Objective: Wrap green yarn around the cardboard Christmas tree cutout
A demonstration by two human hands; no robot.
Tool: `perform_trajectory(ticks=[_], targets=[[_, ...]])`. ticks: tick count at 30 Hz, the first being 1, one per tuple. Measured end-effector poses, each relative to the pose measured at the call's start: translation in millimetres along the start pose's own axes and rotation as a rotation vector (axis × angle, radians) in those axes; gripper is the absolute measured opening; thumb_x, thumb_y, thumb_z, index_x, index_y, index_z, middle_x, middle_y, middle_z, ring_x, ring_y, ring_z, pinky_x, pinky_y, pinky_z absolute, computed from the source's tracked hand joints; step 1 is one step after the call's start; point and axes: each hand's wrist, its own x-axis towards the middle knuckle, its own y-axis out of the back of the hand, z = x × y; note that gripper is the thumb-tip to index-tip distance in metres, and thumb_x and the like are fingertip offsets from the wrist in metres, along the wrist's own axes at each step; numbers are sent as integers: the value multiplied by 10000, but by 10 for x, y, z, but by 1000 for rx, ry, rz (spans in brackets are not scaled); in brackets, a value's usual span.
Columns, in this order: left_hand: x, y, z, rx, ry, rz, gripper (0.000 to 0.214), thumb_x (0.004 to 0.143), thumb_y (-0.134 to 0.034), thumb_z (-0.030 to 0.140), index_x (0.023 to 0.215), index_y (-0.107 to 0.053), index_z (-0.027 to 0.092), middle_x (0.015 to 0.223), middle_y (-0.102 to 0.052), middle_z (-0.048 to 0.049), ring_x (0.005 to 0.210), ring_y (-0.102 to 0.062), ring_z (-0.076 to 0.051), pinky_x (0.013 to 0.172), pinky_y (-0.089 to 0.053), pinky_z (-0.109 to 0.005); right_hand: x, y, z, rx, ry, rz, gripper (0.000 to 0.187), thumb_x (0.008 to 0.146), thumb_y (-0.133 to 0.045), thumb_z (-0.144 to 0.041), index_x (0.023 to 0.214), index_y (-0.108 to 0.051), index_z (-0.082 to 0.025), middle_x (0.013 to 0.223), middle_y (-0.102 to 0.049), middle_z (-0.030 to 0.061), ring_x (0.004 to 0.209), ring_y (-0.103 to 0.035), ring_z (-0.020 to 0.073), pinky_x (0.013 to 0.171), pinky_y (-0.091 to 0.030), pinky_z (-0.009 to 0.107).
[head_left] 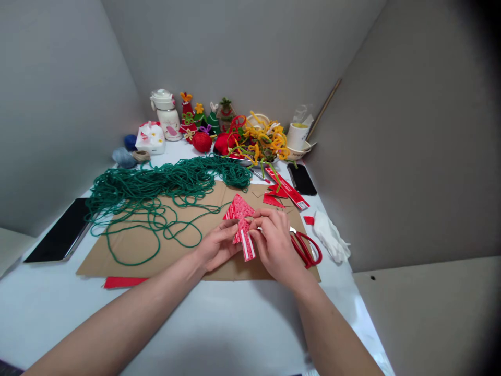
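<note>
A red printed card cut-out, shaped like a tree with a pointed top and a narrow trunk, is held above the cardboard sheet. A white strip runs along its trunk. My left hand grips the cut-out's left edge between thumb and fingers. At the right edge, my right hand has its fingers pinched together on the card; whether they also hold something small is hidden. Red-handled scissors lie just right of my right hand, blades partly covered. Loose green yarn spreads over the cardboard's left and back.
Red card scraps and a red printed strip lie right of centre. A phone, crumpled white tissue and a black tablet flank the cardboard. Behind stand a white bottle, yellow yarn and a cup.
</note>
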Motion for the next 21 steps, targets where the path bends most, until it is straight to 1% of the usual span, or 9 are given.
perform_trajectory(ticks=[2, 5, 9, 11, 13, 14, 17, 19, 21], targets=[[2, -8, 7, 13, -9, -18, 146, 766, -628, 119, 908, -629, 157, 915, -699, -45, 836, -656, -159, 823, -493, -329, -4, -6, 9, 0, 9, 7, 92, 888, -441, -153, 864, -518, -195, 1113, -510, 81, 1037, -431, 228, 870, -369, 418], [6, -29, 28, 35, -9, -92, 178, 809, -592, 175, 980, -626, 139, 967, -689, -70, 896, -645, -176, 872, -473, -335, -13, -7, 32, 18, 34, 89, 73, 890, -430, -170, 854, -489, -194, 1123, -492, 96, 1044, -438, 233, 881, -370, 427], [13, -40, 53, 31, -1, -137, 225, 838, -555, 229, 1027, -618, 124, 1009, -676, -96, 990, -622, -212, 945, -435, -367, -19, 31, 84, 57, 45, 307, 56, 888, -424, -177, 855, -464, -197, 1121, -473, 103, 1080, -448, 233, 917, -364, 430], [14, -37, 58, 34, 10, -135, 236, 841, -547, 241, 1039, -612, 130, 1030, -670, -108, 1022, -612, -238, 937, -441, -395, -9, 61, 128, 42, 2, 432, 54, 888, -420, -182, 861, -462, -201, 1113, -472, 102, 1084, -455, 235, 925, -357, 437], [11, -35, 62, 42, 23, -131, 237, 845, -537, 251, 1041, -608, 137, 1047, -664, -116, 1026, -610, -256, 910, -458, -415, 9, 82, 184, -13, -62, 513, 66, 892, -415, -189, 867, -475, -201, 1097, -485, 101, 1072, -465, 242, 924, -343, 451], [9, -35, 63, 46, 27, -128, 236, 847, -533, 254, 1039, -608, 138, 1051, -663, -117, 1024, -611, -260, 900, -464, -417, 19, 88, 212, -50, -91, 526, 78, 894, -415, -193, 868, -488, -201, 1085, -500, 98, 1059, -470, 245, 921, -336, 458], [4, -40, 66, 52, 19, -128, 229, 850, -530, 249, 1031, -610, 134, 1050, -661, -112, 1027, -609, -256, 907, -461, -403, 43, 90, 266, -140, -143, 492, 80, 880, -470, -224, 833, -533, -205, 1042, -552, 75, 1018, -475, 250, 911, -318, 464], [4, -38, 62, 54, 5, -136, 232, 846, -539, 238, 1038, -609, 129, 1052, -660, -109, 1045, -599, -252, 926, -450, -398, 45, 88, 249, -126, -139, 466, 41, 847, -533, -227, 815, -549, -207, 1032, -562, 65, 1011, -477, 247, 910, -326, 454], [6, -27, 51, 62, -3, -138, 235, 840, -550, 223, 1048, -609, 128, 1058, -661, -108, 1042, -599, -243, 926, -451, -397, 34, 88, 185, -57, -95, 418, 15, 829, -558, -201, 834, -569, -210, 1053, -552, 64, 1031, -478, 237, 917, -344, 435]])
